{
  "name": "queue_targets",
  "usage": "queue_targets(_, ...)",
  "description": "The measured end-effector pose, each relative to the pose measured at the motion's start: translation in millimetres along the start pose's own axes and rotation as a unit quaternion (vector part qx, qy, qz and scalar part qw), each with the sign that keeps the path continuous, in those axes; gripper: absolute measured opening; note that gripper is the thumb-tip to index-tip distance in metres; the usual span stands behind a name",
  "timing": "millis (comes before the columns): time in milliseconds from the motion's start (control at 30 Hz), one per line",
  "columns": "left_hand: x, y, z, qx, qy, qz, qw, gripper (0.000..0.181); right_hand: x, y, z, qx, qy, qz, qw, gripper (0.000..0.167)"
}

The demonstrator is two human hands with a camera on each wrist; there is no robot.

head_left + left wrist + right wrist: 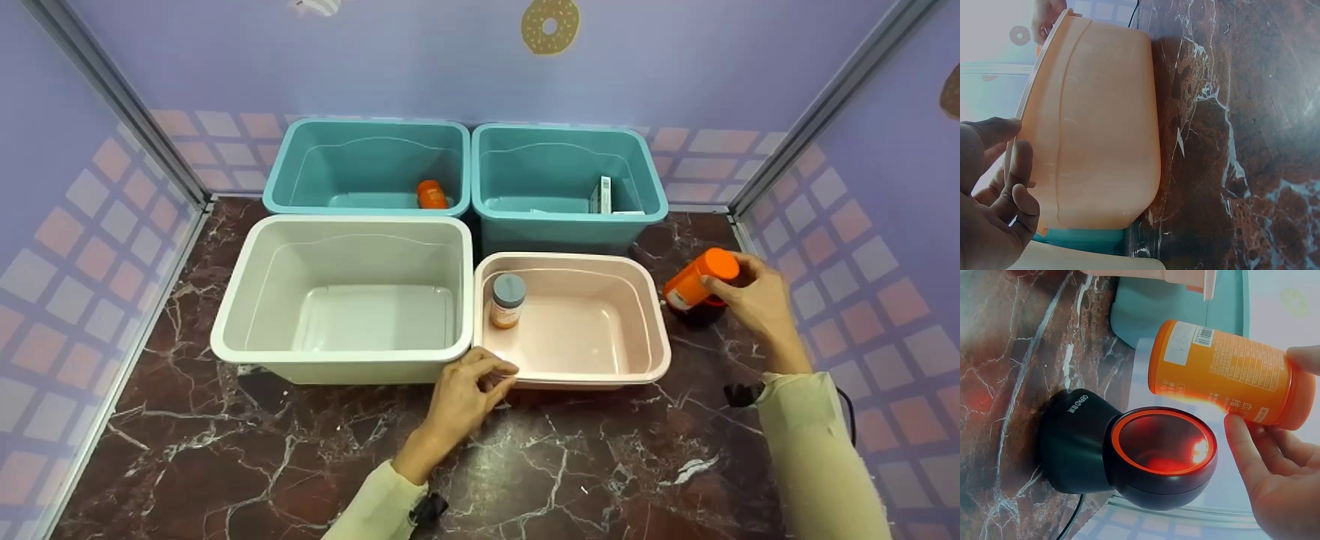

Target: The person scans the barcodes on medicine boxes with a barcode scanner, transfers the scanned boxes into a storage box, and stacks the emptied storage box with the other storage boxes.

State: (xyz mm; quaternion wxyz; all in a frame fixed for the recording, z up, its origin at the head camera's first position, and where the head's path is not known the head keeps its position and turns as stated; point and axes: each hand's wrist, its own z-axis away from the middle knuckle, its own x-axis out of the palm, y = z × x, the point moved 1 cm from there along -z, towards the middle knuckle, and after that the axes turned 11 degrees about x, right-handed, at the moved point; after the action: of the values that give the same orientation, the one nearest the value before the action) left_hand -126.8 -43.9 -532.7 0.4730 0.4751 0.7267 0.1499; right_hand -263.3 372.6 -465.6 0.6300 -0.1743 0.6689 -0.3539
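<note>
My right hand (765, 304) grips an orange bottle (691, 283) near its orange lid, thumb on one side and fingers on the other. In the right wrist view the bottle (1221, 374) is tilted, its printed label and barcode showing. Close by it, apart, stands a black barcode scanner (1075, 444) with a lit red window. My left hand (461, 394) pinches the front rim of the pink bin (592, 377) near its left corner. Inside that bin a grey-lidded bottle (507, 301) stands upright by the left wall.
A white bin (345, 358) sits left of the pink one. Behind them are two teal bins; the left one (277, 176) contains an orange bottle (431, 195), the right one (656, 184) a white box (601, 195). Purple walls enclose the marbled table (225, 465).
</note>
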Motion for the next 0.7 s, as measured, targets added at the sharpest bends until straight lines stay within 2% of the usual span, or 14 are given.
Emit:
queue_targets(300,-0.4,0.3,0.7,-0.006,-0.001,0.0,1.0,0.009,2,4,9.4,0.034,0.007,0.005,0.9994,0.067)
queue_targets(700,0.2,-0.8,0.9,-0.005,0.001,0.002,1.0,0.01,7,14,20.2,0.093,0.042,-0.007,0.9948,0.069)
